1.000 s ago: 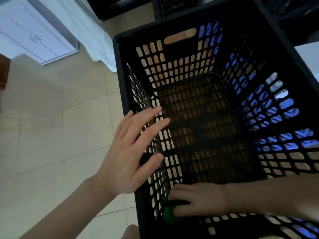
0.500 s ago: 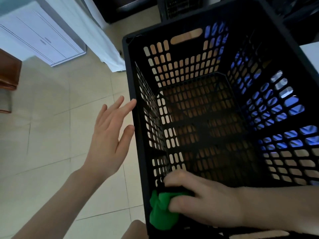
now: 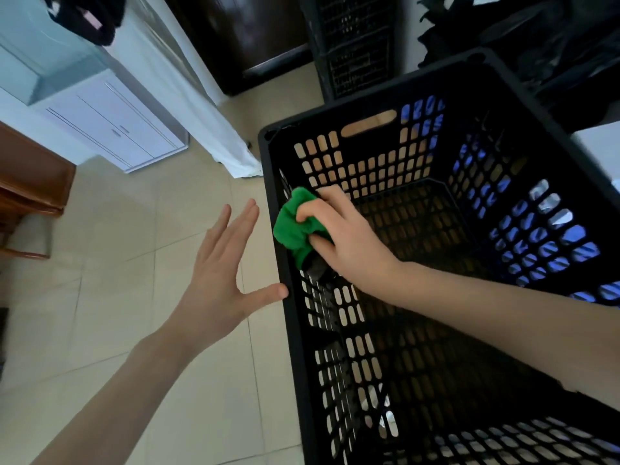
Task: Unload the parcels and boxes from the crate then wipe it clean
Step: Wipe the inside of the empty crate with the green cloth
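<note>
Crate on the floor, no parcels seen inside, so wiping stage I'd say; its left wall runs long from the far corner back toward the person. Left hand outside that wall, fingers spread, holding nothing, thumb tip at the rim. Right hand reaches in, clenched round the cloth, pressed to the wall's inner face near the far corner
</note>
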`<control>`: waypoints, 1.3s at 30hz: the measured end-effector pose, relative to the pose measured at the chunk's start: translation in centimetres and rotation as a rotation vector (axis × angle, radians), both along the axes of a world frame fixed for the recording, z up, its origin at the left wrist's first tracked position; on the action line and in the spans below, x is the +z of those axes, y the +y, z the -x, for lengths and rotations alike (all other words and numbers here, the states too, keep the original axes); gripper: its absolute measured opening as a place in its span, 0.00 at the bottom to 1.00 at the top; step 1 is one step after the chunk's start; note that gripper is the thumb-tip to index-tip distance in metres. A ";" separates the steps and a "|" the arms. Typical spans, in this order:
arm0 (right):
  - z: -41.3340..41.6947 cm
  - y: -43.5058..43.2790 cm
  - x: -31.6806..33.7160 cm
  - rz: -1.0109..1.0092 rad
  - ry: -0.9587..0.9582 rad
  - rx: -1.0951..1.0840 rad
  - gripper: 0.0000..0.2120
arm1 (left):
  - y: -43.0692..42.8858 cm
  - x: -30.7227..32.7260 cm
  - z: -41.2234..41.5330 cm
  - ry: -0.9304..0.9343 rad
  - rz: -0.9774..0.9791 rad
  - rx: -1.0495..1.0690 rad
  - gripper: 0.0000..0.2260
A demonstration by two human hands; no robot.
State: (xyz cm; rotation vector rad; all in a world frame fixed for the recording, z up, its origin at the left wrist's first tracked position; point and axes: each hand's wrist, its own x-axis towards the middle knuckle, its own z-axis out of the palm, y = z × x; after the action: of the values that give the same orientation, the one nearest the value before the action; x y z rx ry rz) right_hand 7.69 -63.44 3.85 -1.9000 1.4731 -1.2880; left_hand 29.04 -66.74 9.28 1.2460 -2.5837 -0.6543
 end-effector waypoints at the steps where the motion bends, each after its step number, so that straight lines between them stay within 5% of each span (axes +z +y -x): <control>1: 0.1 -1.1 -0.1 0.005 0.005 -0.017 0.14 | -0.4 0.2 0.1 -0.041 -0.004 -0.022 0.45; 16: 0.0 -11.4 -0.7 -0.115 -0.085 -0.250 0.18 | -1.8 1.7 0.8 -0.283 0.030 -0.102 0.46; 28: 0.7 0.0 1.6 -0.150 -0.110 -0.022 0.16 | -2.1 1.0 0.6 -0.242 0.070 -0.135 0.48; 39: -1.2 13.5 2.0 -0.414 -0.012 0.134 0.18 | -4.2 -0.5 0.5 -0.092 0.131 -0.245 0.48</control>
State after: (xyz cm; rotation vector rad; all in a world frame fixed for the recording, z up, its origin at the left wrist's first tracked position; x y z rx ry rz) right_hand 8.94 -49.95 5.90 -1.6791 1.4448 -0.8529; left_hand 28.53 -70.97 8.80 0.9511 -2.8320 -0.4678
